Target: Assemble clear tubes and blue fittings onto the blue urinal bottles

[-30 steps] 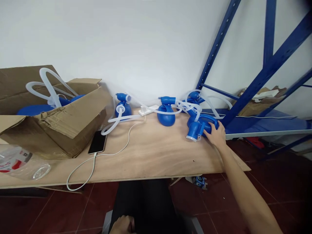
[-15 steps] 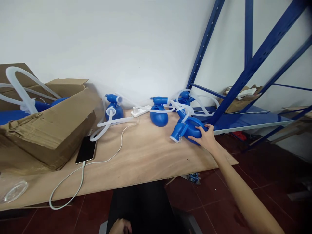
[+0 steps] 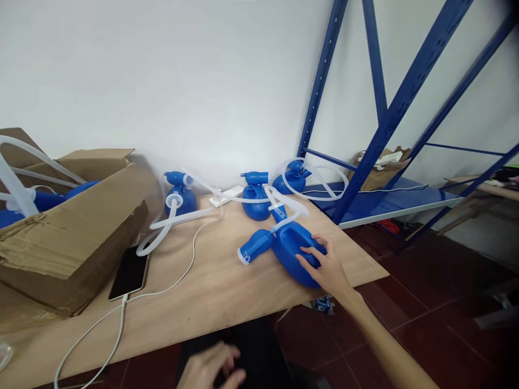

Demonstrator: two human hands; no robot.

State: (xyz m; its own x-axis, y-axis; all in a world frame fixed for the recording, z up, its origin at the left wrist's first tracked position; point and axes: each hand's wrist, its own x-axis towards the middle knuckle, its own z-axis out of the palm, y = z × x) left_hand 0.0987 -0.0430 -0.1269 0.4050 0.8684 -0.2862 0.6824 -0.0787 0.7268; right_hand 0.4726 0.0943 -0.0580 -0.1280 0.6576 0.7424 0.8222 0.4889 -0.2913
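Note:
A blue plastic bottle [image 3: 292, 249] lies tilted on its side near the front edge of the table, and my right hand [image 3: 324, 265] grips its rounded end with fingers spread over it. From the bottle come a blue funnel-like piece [image 3: 256, 246] with a pale rim and a translucent white hose [image 3: 294, 206]. My left hand [image 3: 213, 367] hovers over my lap at the table edge, slightly blurred, fingers loosely curled and thumb apart, with nothing seen in it. Similar blue bottles stand along the wall: one on the left [image 3: 181, 200], one in the middle [image 3: 256, 204], one at right [image 3: 290, 181].
On the left an open cardboard box [image 3: 81, 237] holds more blue pieces and white hoses. A phone [image 3: 130, 273] with a white cable [image 3: 190, 259] lies beside it. A power strip [image 3: 227, 195] sits by the wall. Blue metal shelving [image 3: 405, 89] rises at the right.
My right hand has brought the blue bottle nearer and to the left, turning it. My left hand has risen from my lap toward the table. The view has shifted slightly.

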